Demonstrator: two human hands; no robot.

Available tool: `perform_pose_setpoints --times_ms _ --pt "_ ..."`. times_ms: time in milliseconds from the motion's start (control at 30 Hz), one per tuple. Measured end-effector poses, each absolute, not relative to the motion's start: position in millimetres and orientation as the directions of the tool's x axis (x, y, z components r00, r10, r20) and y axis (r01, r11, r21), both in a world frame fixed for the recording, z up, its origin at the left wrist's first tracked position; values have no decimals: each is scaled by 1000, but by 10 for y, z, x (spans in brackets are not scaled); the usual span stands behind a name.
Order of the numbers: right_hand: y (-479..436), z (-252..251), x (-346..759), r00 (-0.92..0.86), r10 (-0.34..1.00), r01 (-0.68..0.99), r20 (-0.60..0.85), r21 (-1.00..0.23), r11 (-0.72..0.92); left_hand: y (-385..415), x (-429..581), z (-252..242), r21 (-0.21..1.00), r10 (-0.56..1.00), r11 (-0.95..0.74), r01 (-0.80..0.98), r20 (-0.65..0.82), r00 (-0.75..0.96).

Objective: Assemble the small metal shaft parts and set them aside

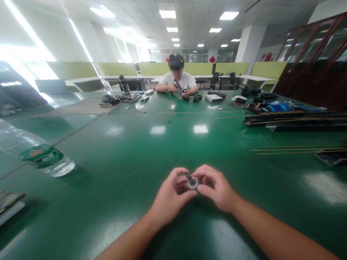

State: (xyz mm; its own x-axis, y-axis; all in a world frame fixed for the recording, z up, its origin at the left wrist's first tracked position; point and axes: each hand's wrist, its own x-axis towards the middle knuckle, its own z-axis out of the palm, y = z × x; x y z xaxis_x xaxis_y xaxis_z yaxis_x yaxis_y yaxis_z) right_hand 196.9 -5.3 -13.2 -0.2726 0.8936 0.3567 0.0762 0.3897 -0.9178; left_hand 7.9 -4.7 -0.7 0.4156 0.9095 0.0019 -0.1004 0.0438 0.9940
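Observation:
Both my hands meet just above the green table, near its front edge. Between their fingertips is a small round metal part with a short dark shaft sticking up from it. My left hand pinches the part from the left with thumb and fingers curled. From the right, my right hand closes its fingers on the same part. What lies under the part is hidden by my fingers.
A clear plastic water bottle lies at the left. Long black rails and thin brass rods lie at the right. Across the table a person sits handling tools among scattered parts. A flat object sits at the left edge.

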Motion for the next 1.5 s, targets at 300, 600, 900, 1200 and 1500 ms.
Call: perform_pose_setpoints --times_ms 300,600,900,1200,1500 --pt "-61 -82 1952 -277 882 153 381 -889 432 -51 64 -16 995 905 -3 -95 43 423" --pt "-77 -67 1925 -244 888 211 389 -873 440 -40 53 -7 993 914 -112 25 93 395" --pt "-104 -51 1892 -226 886 280 404 -844 457 -44 54 -24 983 915 -158 92 110 388" --pt "-108 -44 1903 -260 842 227 472 -818 528 -56 67 24 989 917 -136 64 101 385" --pt "-105 -29 1924 -276 828 230 488 -803 550 -65 44 38 972 901 -222 79 173 398"
